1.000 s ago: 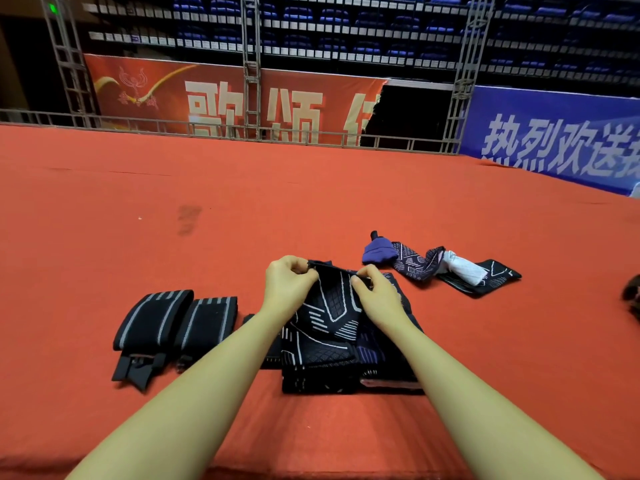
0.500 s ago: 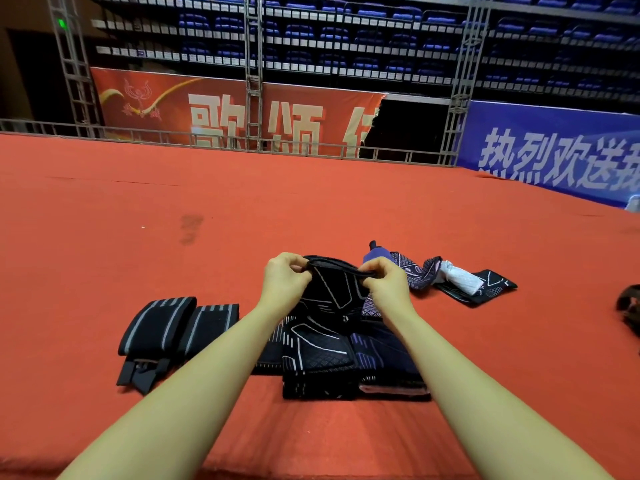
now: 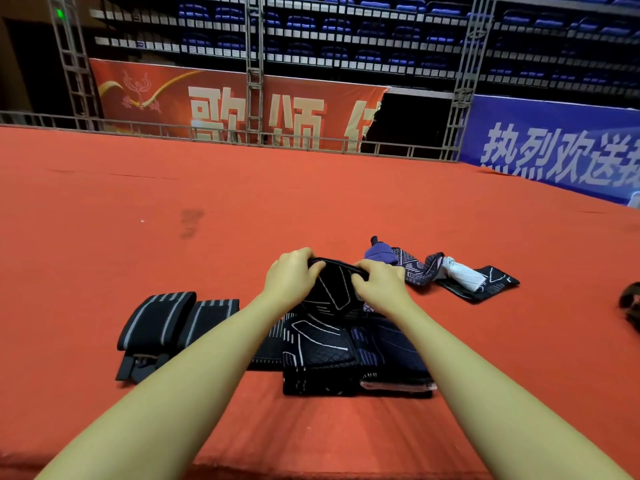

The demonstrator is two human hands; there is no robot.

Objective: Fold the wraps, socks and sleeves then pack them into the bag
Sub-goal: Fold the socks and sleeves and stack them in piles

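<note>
The black patterned sleeve (image 3: pixel 332 289) sits mid-surface on the folded stack (image 3: pixel 349 358); its far edge, flat w/ the hands apart 1 s ago, is now lifted and bunched, so a fold toward the person looks underway. Left hand (image 3: pixel 291 278) and right hand (image 3: pixel 379 284) each have a curled grip pinching that top edge, nearly touching. Outward: two striped wraps (image 3: pixel 173 320) folded at left, unfolded socks (image 3: pixel 446 271) at right on the red carpet (image 3: pixel 311 202); packing not begun.
</note>
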